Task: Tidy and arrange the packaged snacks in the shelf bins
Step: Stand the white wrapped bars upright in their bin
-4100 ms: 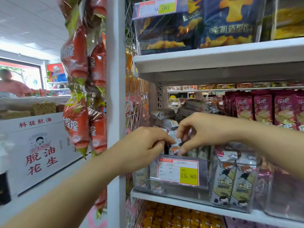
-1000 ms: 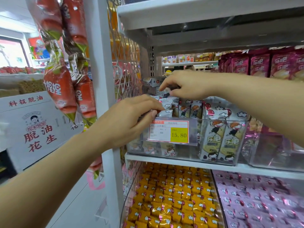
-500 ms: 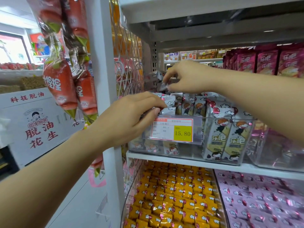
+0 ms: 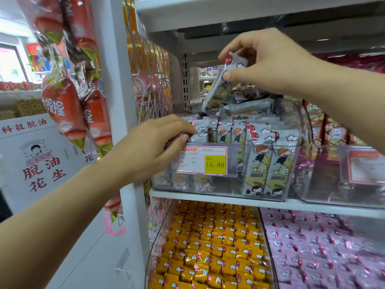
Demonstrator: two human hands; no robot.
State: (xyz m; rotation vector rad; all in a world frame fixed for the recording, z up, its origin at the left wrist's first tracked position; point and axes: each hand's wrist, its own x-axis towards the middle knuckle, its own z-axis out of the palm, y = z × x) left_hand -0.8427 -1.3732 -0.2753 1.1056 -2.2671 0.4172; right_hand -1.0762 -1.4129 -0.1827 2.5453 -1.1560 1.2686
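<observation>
Right hand (image 4: pixel 268 63): up above the bin, and I see thumb and fingertips pinching one pack (image 4: pixel 218 88) by its top end.
Pack: grey wrapper with a cartoon figure, hanging tilted, lower end pointing down-left over the back of the bin, clear of the rows.
Left hand (image 4: pixel 150 147): at the bin's front left corner, thumb and fingers closed on the tops of the front packs (image 4: pixel 225 132), as far as I can make out.
Bin (image 4: pixel 296 130): clear plastic, on the middle shelf (image 4: pixel 229 200). Packs stand upright in rows at the front, and a few lie flat behind.
Tag (image 4: pixel 203 160): on the bin front, reads 15.80, just right of my left hand.
Below: yellow sweets (image 4: pixel 208 247) left, pink sweets (image 4: pixel 323 257) right.
Far left: carrot bags (image 4: pixel 62 109) hanging beside the post (image 4: pixel 116 101).
</observation>
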